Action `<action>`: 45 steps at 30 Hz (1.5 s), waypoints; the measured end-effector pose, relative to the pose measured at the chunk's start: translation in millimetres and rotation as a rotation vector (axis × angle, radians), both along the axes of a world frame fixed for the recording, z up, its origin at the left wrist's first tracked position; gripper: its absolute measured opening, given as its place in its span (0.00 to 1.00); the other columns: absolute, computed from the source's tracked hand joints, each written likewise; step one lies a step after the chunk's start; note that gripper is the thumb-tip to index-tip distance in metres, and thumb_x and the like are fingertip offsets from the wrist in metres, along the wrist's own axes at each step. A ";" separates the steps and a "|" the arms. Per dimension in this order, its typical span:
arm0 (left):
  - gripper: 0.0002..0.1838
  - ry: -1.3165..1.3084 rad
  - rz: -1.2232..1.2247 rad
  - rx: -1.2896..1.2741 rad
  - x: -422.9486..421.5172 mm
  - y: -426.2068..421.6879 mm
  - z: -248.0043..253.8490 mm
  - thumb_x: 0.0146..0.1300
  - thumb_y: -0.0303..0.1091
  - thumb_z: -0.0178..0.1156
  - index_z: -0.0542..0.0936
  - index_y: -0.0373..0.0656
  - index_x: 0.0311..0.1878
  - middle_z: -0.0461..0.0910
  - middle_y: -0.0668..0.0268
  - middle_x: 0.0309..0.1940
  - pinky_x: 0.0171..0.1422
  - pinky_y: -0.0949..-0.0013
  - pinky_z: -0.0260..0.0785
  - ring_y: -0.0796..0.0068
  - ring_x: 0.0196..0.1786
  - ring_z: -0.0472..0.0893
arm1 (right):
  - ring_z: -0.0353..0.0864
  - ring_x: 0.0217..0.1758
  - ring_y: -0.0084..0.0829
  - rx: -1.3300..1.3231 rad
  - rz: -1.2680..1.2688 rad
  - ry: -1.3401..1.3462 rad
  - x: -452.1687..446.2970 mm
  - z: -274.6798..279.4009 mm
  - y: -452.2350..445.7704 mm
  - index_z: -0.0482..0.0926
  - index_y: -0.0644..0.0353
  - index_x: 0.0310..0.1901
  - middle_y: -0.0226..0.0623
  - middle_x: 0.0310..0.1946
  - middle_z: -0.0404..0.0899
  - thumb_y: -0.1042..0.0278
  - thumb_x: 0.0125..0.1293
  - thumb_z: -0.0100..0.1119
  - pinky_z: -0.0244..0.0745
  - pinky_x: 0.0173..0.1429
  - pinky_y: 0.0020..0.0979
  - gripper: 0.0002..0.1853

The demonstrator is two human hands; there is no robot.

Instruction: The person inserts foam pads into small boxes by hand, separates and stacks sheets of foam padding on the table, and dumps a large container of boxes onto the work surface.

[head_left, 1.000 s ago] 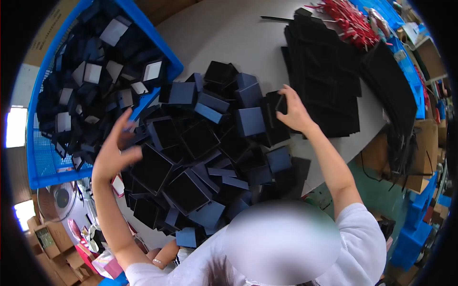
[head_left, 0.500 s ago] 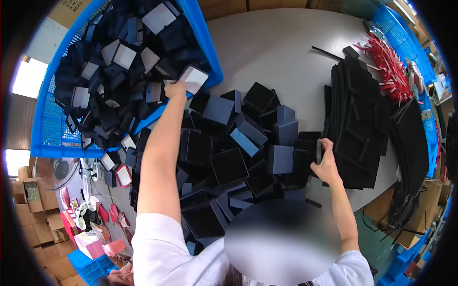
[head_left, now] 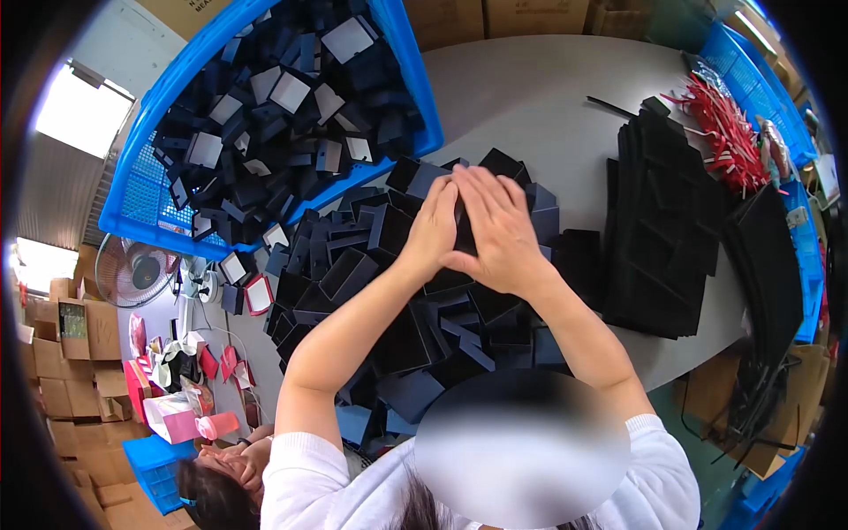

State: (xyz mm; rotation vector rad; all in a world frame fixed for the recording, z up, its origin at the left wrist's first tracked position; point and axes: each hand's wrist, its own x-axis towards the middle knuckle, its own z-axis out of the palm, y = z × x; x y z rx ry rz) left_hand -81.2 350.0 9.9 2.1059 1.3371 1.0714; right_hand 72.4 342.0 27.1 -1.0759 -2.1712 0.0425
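Over the middle of a pile of dark boxes (head_left: 351, 274), my left hand (head_left: 433, 228) and my right hand (head_left: 500, 231) come together with fingertips close. Their long fingers reach forward and curve around a dark item, largely hidden, that cannot be told from the boxes below. My right thumb points across toward my left palm. To the right of my hands lies a tall stack of flat black pieces (head_left: 658, 230). A blue crate (head_left: 433, 115) at the upper left holds many dark boxes, some with pale inner faces.
Red and white strips (head_left: 724, 132) lie at the upper right, beside blue baskets (head_left: 760, 84). Long black pieces (head_left: 767, 265) hang over the table's right edge. At the lower left are a fan (head_left: 137, 269), cartons (head_left: 88, 331) and another person's head and hand (head_left: 243, 464).
My left hand has come back from the crate toward the pile's centre. My right hand has moved left from the black stack to meet it. The view has shifted.
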 end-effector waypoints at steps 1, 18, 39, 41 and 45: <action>0.18 0.087 0.062 0.192 7.5 -6.5 2.3 0.72 0.39 0.46 0.69 0.41 0.61 0.76 0.59 0.49 0.53 0.71 0.69 0.71 0.48 0.76 | 0.62 0.70 0.47 -0.059 0.114 0.117 0.1 -3.2 -2.1 0.62 0.67 0.64 0.49 0.66 0.64 0.37 0.59 0.55 0.54 0.70 0.43 0.43; 0.16 -0.560 0.054 -0.295 35.6 -37.8 22.2 0.76 0.41 0.42 0.72 0.41 0.54 0.77 0.63 0.43 0.55 0.72 0.66 0.74 0.47 0.75 | 0.61 0.71 0.42 -0.338 0.285 0.459 27.7 5.7 -9.1 0.68 0.62 0.63 0.44 0.66 0.65 0.75 0.69 0.44 0.55 0.73 0.36 0.20; 0.31 0.359 -0.105 -0.401 -90.5 10.6 84.8 0.53 0.37 0.69 0.74 0.46 0.62 0.80 0.57 0.48 0.59 0.63 0.70 0.62 0.54 0.78 | 0.79 0.52 0.41 -0.683 -0.297 0.501 149.8 -93.9 5.4 0.65 0.61 0.61 0.49 0.52 0.77 0.66 0.56 0.65 0.75 0.55 0.36 0.31; 0.31 0.364 0.039 -0.399 -127.3 59.7 69.4 0.55 0.40 0.67 0.73 0.45 0.63 0.80 0.56 0.48 0.59 0.63 0.70 0.61 0.54 0.78 | 0.74 0.57 0.50 -0.769 -0.396 0.150 154.7 -133.9 -18.8 0.64 0.58 0.64 0.54 0.58 0.70 0.59 0.52 0.69 0.72 0.60 0.44 0.38; 0.30 -0.040 0.434 -0.525 -169.4 202.7 -51.1 0.57 0.42 0.65 0.73 0.33 0.60 0.79 0.50 0.50 0.56 0.63 0.71 0.59 0.54 0.78 | 0.64 0.65 0.61 -0.869 -0.558 -0.095 125.7 -157.7 -38.8 0.59 0.49 0.69 0.60 0.68 0.55 0.57 0.51 0.69 0.67 0.65 0.49 0.44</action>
